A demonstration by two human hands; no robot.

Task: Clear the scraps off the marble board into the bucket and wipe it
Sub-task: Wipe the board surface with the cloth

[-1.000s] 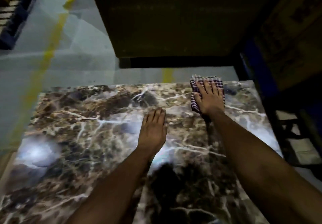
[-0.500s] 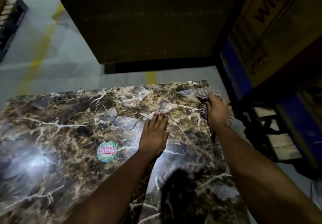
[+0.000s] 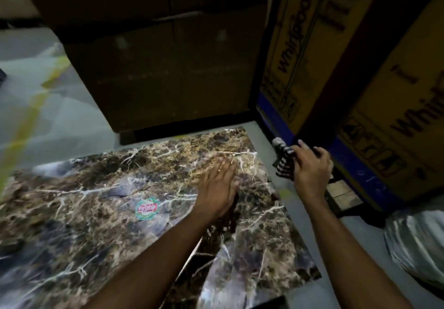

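Head view. We list: marble board point(image 3: 101, 212), dark brown with white veins, lying flat on the grey floor point(image 3: 72, 121), a round sticker point(image 3: 147, 208) near its middle. Our left hand point(image 3: 219, 186), fingers straight and together, palm flat on the board near the far right corner. Our right hand point(image 3: 311, 168), off the board's right edge, fingers curled round a bunched checked cloth point(image 3: 284, 162). Printed cardboard boxes point(image 3: 374, 73) stand just beyond. We see no bucket.
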